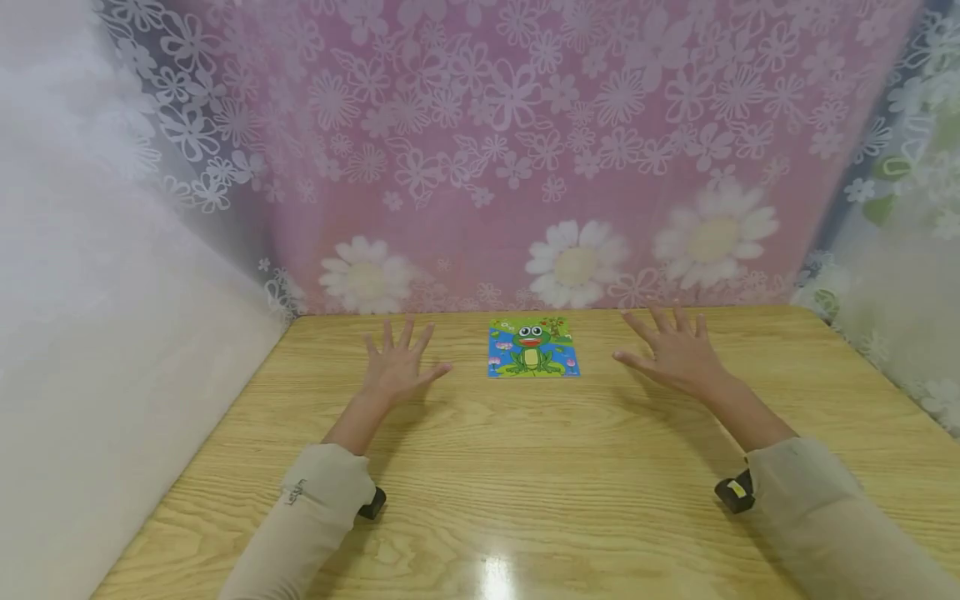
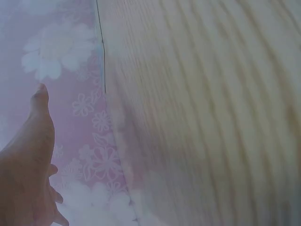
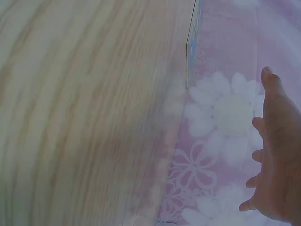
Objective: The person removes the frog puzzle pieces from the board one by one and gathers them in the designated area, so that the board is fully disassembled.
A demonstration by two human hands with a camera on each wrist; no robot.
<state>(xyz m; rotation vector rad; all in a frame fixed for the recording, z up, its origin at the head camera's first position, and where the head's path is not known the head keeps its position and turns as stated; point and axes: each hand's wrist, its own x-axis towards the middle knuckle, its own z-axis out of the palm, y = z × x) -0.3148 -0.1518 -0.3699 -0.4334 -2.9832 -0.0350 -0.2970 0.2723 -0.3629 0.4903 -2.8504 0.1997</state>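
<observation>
A square picture board (image 1: 533, 347) with a cartoon green frog lies flat near the far edge of the table. To its left, my left hand (image 1: 396, 371) is spread wide with nothing in it; the thumb points toward the board. My right hand (image 1: 678, 358) is on the other side, fingers also spread and holding nothing. Neither hand touches the board. In the left wrist view the left hand (image 2: 30, 165) shows at the left edge, and the board appears only as a thin sliver. The right wrist view has the right hand (image 3: 282, 155) at its right side.
The wood-grain table (image 1: 525, 483) reaches back to a pink flowered curtain (image 1: 480, 167). Pale cloth hangs along the left (image 1: 112, 333) and right sides. Small black devices sit at both sleeve cuffs, the right one (image 1: 736, 491) with a yellow mark.
</observation>
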